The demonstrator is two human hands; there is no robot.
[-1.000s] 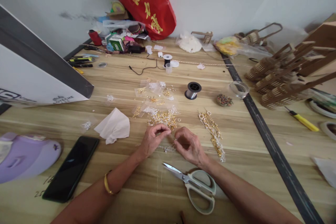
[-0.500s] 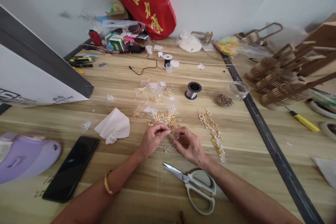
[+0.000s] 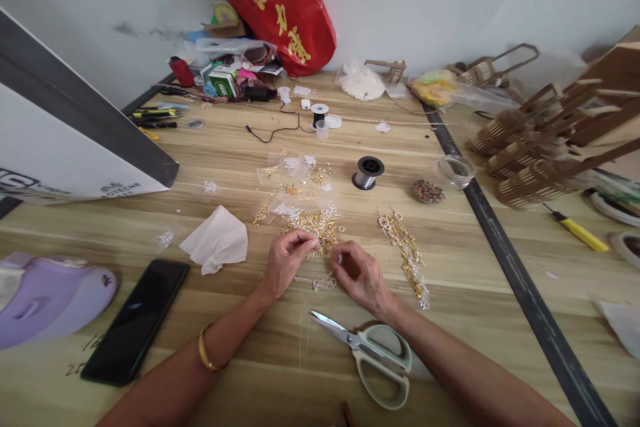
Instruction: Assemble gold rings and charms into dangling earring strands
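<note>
My left hand (image 3: 287, 260) is closed, thumb and forefinger pinched together at the near edge of a pile of gold and silver jewellery findings (image 3: 317, 225). Whatever sits in that pinch is too small to name. Opposite it, my right hand (image 3: 363, 277) has its fingers curled together, with a small silvery piece showing at the fingertips; its kind is unclear. Between the hands, a silver chain (image 3: 315, 282) lies on the wooden table (image 3: 260, 360). White-handled scissors (image 3: 367, 353) rest just in front of my right hand, their blades pointing to the left.
Gold and silver chains (image 3: 406, 257) lie to the right, behind them a wire spool (image 3: 369, 172) and a dish of beads (image 3: 429, 191). At left are a phone (image 3: 135, 320), a tissue (image 3: 217, 240) and a large box (image 3: 85, 127). Small woven baskets (image 3: 530, 167) stand far right.
My hands have moved slightly apart; the left fingertips shifted left and back over the pile's edge. The silvery piece at my right fingertips shows more clearly.
</note>
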